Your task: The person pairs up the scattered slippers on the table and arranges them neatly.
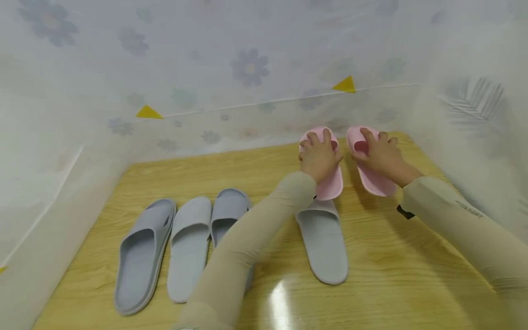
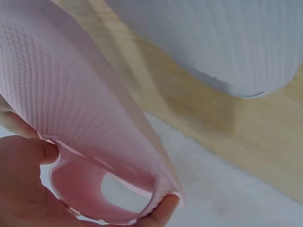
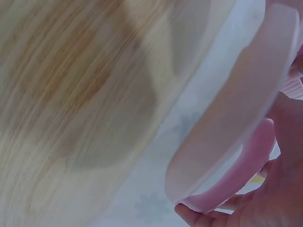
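Note:
Two pink slippers are held side by side over the right far part of the wooden table, toes toward the back. My left hand (image 1: pixel 318 158) grips the left pink slipper (image 1: pixel 331 187) across its strap; in the left wrist view, thumb and fingers curl at the strap's edges. With my right hand (image 1: pixel 381 158) I hold the right pink slipper (image 1: pixel 377 183) the same way, and the right wrist view shows its sole edge (image 3: pixel 232 104) raised above the wood. A light grey slipper (image 1: pixel 326 247) lies just below the left pink one, which overlaps its toe in the head view.
At the left, a dark grey slipper (image 1: pixel 138 266), a light grey slipper (image 1: pixel 189 261) and another dark grey slipper (image 1: pixel 231 206) lie in a row, the last partly behind my left sleeve (image 1: pixel 247 243). Flower-patterned sheeting (image 1: pixel 206 55) with yellow triangles borders the wooden table (image 1: pixel 363 293).

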